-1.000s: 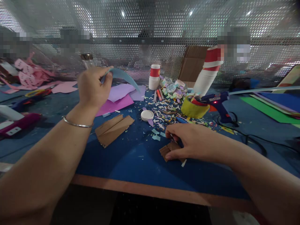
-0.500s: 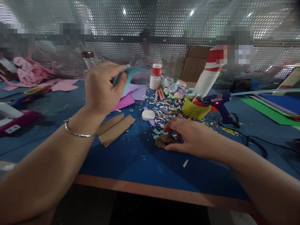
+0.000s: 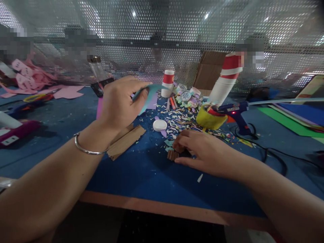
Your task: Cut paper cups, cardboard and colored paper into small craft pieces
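Observation:
My left hand [image 3: 124,103], with a silver bangle at the wrist, is raised above the table. Its thumb and fingers pinch a piece of teal paper [image 3: 152,96] that points to the right. Low over the table, my right hand [image 3: 202,152] has its thumb and fingers curved apart beside a small brown corrugated cardboard scrap [image 3: 172,155]. Its fingertips reach teal paper scraps [image 3: 169,144]; whether they touch the cardboard is hard to tell. A flat cardboard strip [image 3: 128,141] lies below my left hand. Between the hands sits a white round lid-like piece [image 3: 160,125] with purple paper tabs.
A blue glue gun [image 3: 236,113] with a lit red light rests on a yellow ring [image 3: 211,118], its cord trailing right. Stacked paper cups [image 3: 224,84] lean behind it; more cups [image 3: 167,82] stand mid-back. Paper shreds [image 3: 177,118] litter the middle. A perforated metal screen [image 3: 131,37] rises behind.
My left hand has moved right and slightly down with the teal paper, uncovering a dark object behind it. My right hand has shifted slightly left around the cardboard scrap.

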Demonstrator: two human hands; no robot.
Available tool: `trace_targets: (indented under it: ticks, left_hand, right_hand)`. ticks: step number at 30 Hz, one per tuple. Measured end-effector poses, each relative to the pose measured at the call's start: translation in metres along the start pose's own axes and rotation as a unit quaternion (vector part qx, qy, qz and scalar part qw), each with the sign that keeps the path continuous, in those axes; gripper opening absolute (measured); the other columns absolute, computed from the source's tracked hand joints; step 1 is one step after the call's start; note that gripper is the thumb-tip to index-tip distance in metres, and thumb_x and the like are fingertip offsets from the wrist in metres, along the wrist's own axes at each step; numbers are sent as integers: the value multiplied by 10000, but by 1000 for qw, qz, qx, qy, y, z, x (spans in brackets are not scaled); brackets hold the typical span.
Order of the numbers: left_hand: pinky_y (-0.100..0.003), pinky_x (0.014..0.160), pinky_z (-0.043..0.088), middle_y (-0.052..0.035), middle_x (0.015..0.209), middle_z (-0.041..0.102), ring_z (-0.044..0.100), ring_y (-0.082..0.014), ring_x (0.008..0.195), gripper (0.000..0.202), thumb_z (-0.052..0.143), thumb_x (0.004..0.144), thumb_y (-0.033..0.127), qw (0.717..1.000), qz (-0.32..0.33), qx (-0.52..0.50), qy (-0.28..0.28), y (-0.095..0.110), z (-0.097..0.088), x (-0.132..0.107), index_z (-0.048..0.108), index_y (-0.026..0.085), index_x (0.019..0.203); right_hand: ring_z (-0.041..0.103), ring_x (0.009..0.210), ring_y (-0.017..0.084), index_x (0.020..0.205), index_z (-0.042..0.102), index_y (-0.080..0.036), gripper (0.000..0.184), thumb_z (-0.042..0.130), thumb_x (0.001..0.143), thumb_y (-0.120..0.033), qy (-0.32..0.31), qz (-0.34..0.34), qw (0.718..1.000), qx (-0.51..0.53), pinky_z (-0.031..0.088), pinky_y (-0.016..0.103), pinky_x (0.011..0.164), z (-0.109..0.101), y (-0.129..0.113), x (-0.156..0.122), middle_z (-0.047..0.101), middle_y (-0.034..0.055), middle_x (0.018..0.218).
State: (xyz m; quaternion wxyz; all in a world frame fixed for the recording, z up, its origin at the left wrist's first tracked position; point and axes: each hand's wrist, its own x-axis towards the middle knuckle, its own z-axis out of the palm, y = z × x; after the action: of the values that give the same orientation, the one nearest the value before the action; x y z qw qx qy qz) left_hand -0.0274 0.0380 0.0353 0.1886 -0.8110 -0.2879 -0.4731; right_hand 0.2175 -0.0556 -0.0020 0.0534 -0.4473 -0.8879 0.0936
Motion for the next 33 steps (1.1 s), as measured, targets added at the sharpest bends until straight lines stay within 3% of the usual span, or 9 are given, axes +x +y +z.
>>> trace_targets:
  ticks: [4,7,9,12,15,18,22,28,33]
  left_hand:
    - [-260,614,473,-3,763,746,653,-130,690,156,647,922,218,1000,-5,0,-11,4,-1,0,791,189,976]
    - [-269,614,463,1,747,732,643,-136,691,137,648,917,235,1000,-12,-8,-14,7,-2,0,780,199,913]
    - [-279,624,470,-7,758,729,649,-146,704,146,635,921,243,1000,-14,-19,-20,8,-3,0,775,204,923]
    - [-290,665,497,-33,842,745,670,-161,765,172,605,934,238,999,3,-28,-32,10,-6,1,767,202,979]
    - [-304,703,516,-55,908,750,685,-174,813,201,571,948,221,997,51,-28,-55,15,-9,1,757,198,1020]
    - [-320,735,529,-65,956,749,691,-192,880,240,520,980,221,990,84,-22,-110,25,-11,1,748,202,1054]
    - [-328,711,528,-79,981,740,674,-201,882,284,473,1025,233,978,118,-1,-170,47,-20,-4,749,187,1068]
    - [-322,750,521,-35,978,741,657,-188,893,185,545,1017,210,976,147,1,-163,87,-40,-45,728,204,1044]
    - [-351,845,551,-58,1065,756,672,-205,970,262,473,1028,144,944,137,-86,-286,109,-52,-93,688,157,1177]
  right_hand:
    - [673,890,265,950,687,-179,128,650,936,-301,53,22,998,-14,523,388,742,2,4,2,689,95,974]
    - [657,766,205,988,666,-182,137,674,928,-304,207,22,978,21,527,342,673,-1,7,0,682,56,902]
    - [643,736,179,1059,651,-188,179,694,917,-289,332,17,943,14,542,329,671,-4,7,-3,677,58,956]
    - [651,947,247,1202,615,-180,328,712,903,-275,463,17,885,-52,571,382,777,-9,5,-7,648,130,1129]
    - [563,1199,344,1335,562,-137,503,738,885,-277,521,20,845,-121,543,473,926,-14,4,-9,605,208,1244]
    - [574,1192,348,1293,600,-207,412,718,902,-262,522,28,835,-170,489,528,992,-16,5,-13,625,172,1238]
    - [664,909,275,992,669,-235,123,681,915,-140,499,-24,847,-184,516,445,828,-12,3,-28,720,76,965]
    - [648,838,269,1033,681,-215,195,677,901,-72,405,-50,883,-231,458,416,745,14,-15,-79,745,86,904]
    - [631,868,258,1006,714,-138,201,517,988,-97,267,-90,945,-164,466,390,753,44,-22,-110,741,105,917]
